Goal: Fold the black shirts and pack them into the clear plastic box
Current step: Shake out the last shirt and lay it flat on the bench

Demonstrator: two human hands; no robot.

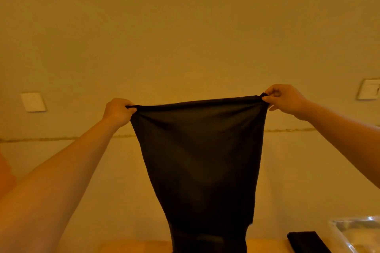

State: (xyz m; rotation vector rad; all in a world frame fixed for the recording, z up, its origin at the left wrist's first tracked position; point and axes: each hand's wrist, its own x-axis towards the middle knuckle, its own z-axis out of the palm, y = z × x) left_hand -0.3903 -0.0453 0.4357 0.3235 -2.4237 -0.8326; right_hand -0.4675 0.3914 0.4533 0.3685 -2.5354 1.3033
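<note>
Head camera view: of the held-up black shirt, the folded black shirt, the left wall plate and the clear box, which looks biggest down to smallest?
1. Held-up shirt, by far.
2. Clear box, cut off by the frame edge.
3. Folded shirt, also cut off.
4. Wall plate.

The last three look close, and the plate is farther away, so that order is unsure.

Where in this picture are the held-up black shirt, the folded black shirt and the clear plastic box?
held-up black shirt (197, 150): head view, middle of the hanging cloth.
folded black shirt (306, 241): head view, its top face.
clear plastic box (353, 230): head view, near wall.
</note>
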